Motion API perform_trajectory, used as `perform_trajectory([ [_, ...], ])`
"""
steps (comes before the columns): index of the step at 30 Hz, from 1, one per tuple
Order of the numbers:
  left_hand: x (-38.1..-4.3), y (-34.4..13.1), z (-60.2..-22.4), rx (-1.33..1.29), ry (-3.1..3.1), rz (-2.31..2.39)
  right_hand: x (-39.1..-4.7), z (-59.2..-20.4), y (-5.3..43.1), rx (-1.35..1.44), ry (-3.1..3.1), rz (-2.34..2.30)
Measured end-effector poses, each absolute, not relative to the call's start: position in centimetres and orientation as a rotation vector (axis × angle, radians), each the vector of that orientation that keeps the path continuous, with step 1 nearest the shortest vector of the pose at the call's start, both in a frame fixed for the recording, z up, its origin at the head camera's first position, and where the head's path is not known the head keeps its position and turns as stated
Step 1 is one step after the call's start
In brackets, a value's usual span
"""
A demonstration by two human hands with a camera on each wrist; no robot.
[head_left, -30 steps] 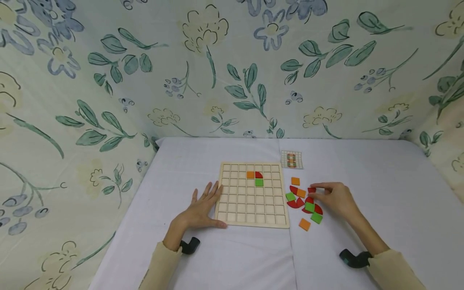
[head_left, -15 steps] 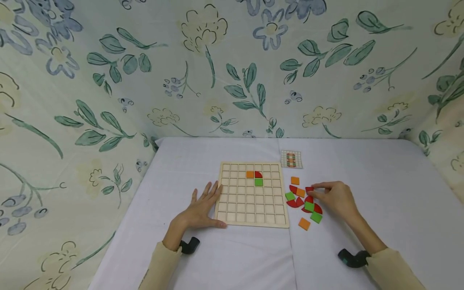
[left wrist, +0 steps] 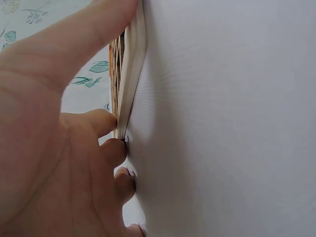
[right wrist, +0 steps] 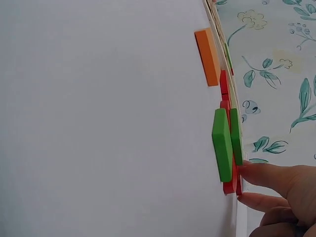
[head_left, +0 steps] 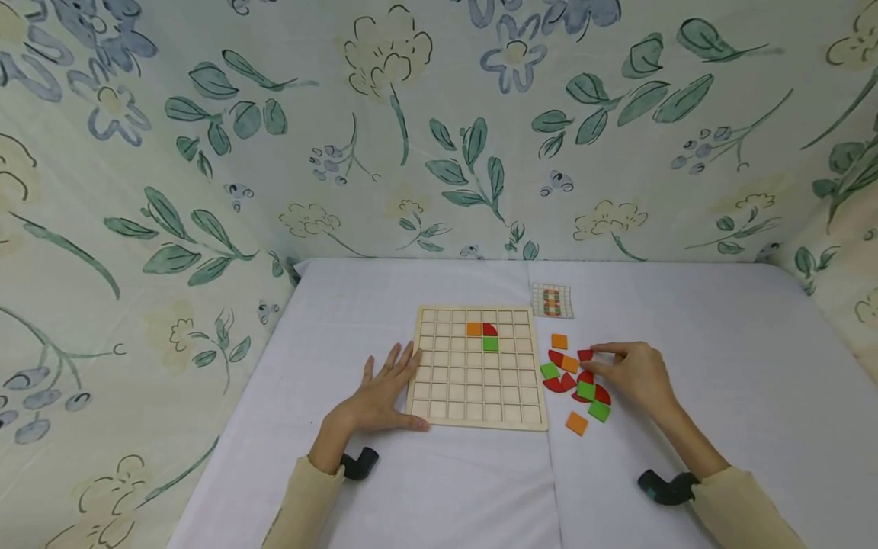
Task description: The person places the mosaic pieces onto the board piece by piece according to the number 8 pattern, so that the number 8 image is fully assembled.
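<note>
My left hand lies spread at the left edge of a wooden grid board. In the left wrist view its thumb and a fingertip touch the board's side. On the board sit an orange square tile, a red quarter-round tile and a green square tile. To the right of the board, my right hand pinches a small red tile between thumb and index finger, at the edge of the loose tile pile. The fingers partly hide this tile's shape.
Several loose red, green and orange tiles lie by the board's right side, some overlapping, such as a green tile and an orange tile. A small pattern card lies behind them. A white cloth covers the table; floral fabric hangs behind.
The red tile at my right fingertips has shifted slightly left and away from me, and the right hand has moved a little left. My left hand and the board stay put.
</note>
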State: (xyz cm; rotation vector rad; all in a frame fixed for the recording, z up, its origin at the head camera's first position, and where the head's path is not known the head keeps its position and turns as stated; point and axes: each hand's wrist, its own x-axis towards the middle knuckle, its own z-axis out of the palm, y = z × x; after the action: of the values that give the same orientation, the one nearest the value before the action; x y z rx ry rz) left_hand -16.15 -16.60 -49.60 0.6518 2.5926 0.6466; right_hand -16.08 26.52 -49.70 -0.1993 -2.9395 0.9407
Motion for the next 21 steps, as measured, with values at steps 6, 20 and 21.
perform_trajectory([
  [6,-16.2,-16.6,-49.6,0.655,2.594,0.636,-16.2,-49.8,26.4,-0.187,-2.919,0.936],
  [20,-16.1,-16.6,-49.5,0.653,2.592,0.642,-16.9,-48.9,24.0,-0.084,-2.928,1.119],
  [21,-16.1,-16.5,-49.5,0.655,2.592,0.648,-17.0,-48.8,23.6,-0.057,-2.927,1.142],
])
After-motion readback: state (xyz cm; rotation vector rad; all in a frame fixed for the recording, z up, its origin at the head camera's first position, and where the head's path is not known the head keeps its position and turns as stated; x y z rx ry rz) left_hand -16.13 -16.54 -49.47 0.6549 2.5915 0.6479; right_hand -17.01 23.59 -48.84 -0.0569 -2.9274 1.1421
